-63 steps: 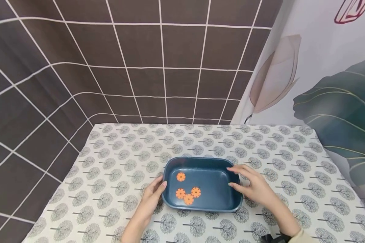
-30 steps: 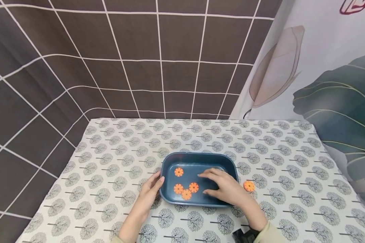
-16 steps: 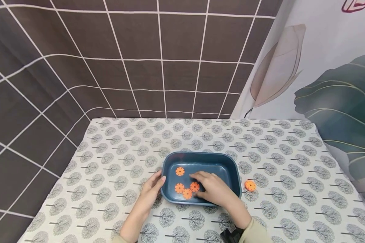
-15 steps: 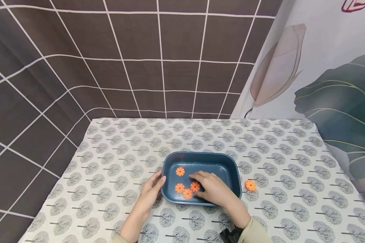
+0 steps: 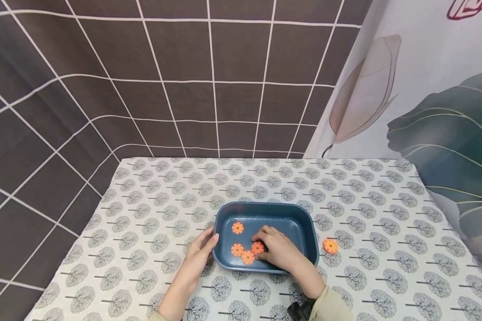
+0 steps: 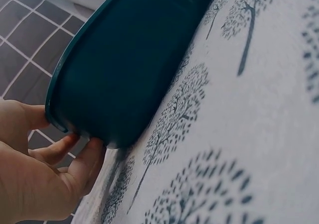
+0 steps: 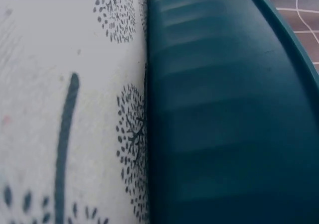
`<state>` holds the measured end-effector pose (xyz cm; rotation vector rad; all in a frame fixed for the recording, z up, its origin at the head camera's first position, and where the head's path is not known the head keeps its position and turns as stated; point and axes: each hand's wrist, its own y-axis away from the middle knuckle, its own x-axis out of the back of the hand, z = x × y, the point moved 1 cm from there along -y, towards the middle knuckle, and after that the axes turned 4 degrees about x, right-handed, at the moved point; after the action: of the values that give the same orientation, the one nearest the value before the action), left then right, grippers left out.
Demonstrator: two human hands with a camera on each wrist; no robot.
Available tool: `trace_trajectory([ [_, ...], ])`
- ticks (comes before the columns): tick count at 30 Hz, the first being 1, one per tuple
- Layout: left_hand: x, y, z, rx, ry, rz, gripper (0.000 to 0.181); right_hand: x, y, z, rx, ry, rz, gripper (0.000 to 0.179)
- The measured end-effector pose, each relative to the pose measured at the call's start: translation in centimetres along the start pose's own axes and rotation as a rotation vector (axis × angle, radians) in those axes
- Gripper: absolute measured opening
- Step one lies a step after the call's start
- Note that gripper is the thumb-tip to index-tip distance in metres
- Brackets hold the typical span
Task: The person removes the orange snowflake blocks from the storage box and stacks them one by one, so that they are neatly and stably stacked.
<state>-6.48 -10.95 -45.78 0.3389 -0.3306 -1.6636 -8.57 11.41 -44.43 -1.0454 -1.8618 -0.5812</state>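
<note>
A dark blue rectangular tub (image 5: 289,267) stands on the cloth, with several orange notched discs lying flat inside, mostly in its left half. My left hand (image 5: 198,254) holds the tub's left end; in the left wrist view its thumb (image 6: 35,117) is at the rim and the fingers press the outer wall. Reaching into the tub, my right hand (image 5: 279,249) has fingertip and thumb at opposite edges of one orange notched disc (image 5: 257,248), pinching it. A thicker-looking orange disc (image 5: 330,246) lies on the cloth right of the tub. The right wrist view shows only the tub's outer wall (image 7: 224,109) and cloth.
A white tablecloth (image 5: 176,191) printed with grey trees covers the table. Behind it hangs a brown curtain (image 5: 241,107) with white grid lines, and a leaf-patterned curtain (image 5: 438,129) is at the right.
My right hand has moved left from the tub's right end, and its fingers have closed in on the disc. An orange disc now shows on the cloth at right. My left hand stays put.
</note>
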Motion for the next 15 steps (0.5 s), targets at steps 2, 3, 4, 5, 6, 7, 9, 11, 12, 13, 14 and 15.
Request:
trace_trajectory([
  [2,0.0,-0.01,0.03,0.004,0.0,0.002,0.064,-0.07,-0.01,0.06,-0.01,-0.004,0.009,0.034],
  [3,0.0,-0.02,0.03,0.005,-0.001,0.002,0.064,-0.08,-0.03,0.08,-0.018,-0.006,0.013,0.033],
  [4,-0.01,-0.02,0.03,0.007,-0.001,0.003,0.065,-0.09,-0.03,0.08,-0.022,-0.006,0.016,0.032],
  [5,-0.01,-0.02,0.03,0.008,0.0,0.002,0.065,-0.1,-0.04,0.1,-0.027,-0.006,0.017,0.032],
  [6,-0.01,-0.02,0.04,0.009,0.002,0.002,0.066,-0.09,-0.03,0.09,-0.031,-0.009,0.018,0.031],
  [7,-0.01,-0.01,0.03,0.01,0.003,0.0,0.067,-0.09,-0.03,0.09,-0.037,-0.013,0.017,0.031],
  [9,0.01,-0.01,0.0,0.013,0.001,-0.002,0.068,-0.11,-0.04,0.08,-0.049,-0.017,0.015,0.03],
  [11,-0.02,-0.02,-0.04,0.014,0.003,-0.002,0.068,-0.09,-0.05,0.11,-0.058,-0.014,0.011,0.03],
  [12,-0.04,-0.01,-0.05,0.016,0.003,-0.002,0.067,-0.08,-0.05,0.11,-0.058,-0.01,0.01,0.03],
  [13,-0.05,-0.01,-0.06,0.017,0.002,-0.001,0.067,-0.12,-0.05,0.14,-0.059,-0.005,0.009,0.03],
  [14,-0.07,0.0,-0.06,0.018,0.0,0.0,0.066,-0.14,-0.04,0.15,-0.055,0.002,0.009,0.03],
  [15,-0.09,0.02,-0.04,0.019,-0.002,0.001,0.066,-0.15,-0.04,0.15,-0.056,0.007,0.009,0.03],
])
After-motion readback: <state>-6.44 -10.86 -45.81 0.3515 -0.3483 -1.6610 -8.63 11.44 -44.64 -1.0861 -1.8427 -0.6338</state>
